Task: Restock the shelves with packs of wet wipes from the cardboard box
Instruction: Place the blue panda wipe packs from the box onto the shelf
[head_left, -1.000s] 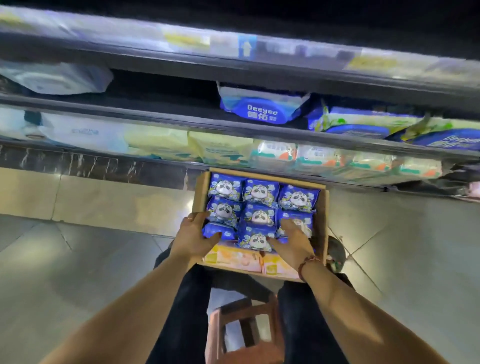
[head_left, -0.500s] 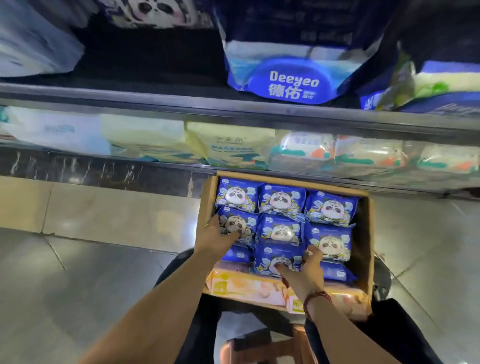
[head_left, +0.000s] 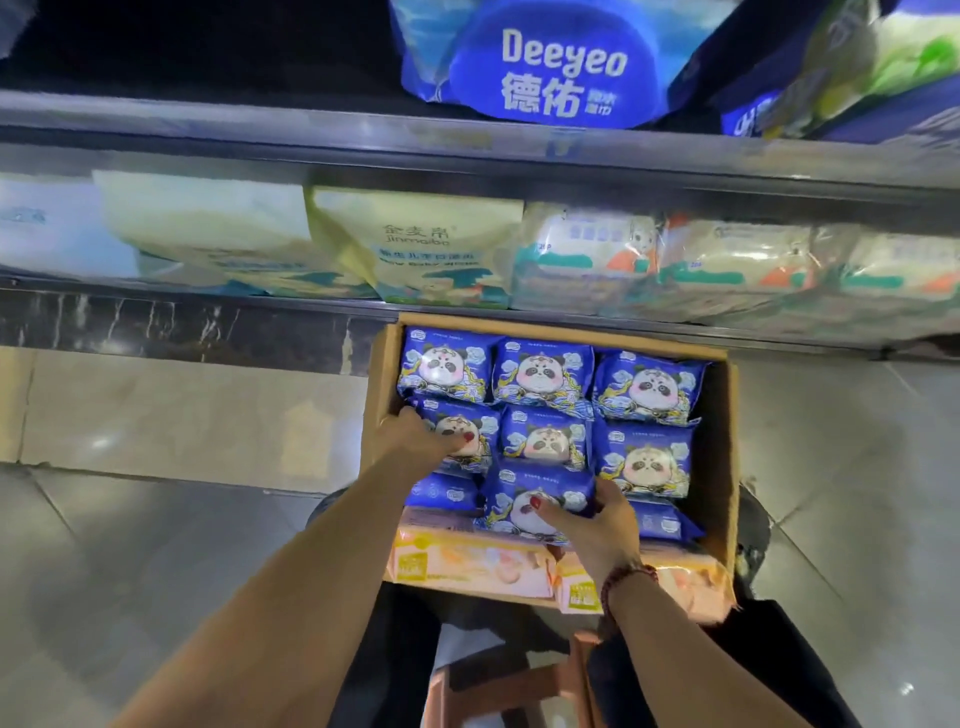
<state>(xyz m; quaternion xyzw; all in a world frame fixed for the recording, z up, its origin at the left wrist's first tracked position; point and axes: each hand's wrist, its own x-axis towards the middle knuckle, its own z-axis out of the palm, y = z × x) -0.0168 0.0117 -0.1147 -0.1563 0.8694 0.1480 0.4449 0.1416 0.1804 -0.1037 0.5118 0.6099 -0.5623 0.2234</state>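
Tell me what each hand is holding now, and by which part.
The right hand has its grip on the near panda pack, across its right edge. The left hand rests on another pack; a grip cannot be told.

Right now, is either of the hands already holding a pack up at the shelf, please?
No; both the left hand and the right hand are down in the cardboard box, each on a blue panda pack.

Nine blue panda packs (head_left: 543, 374), two hands (head_left: 592, 530).
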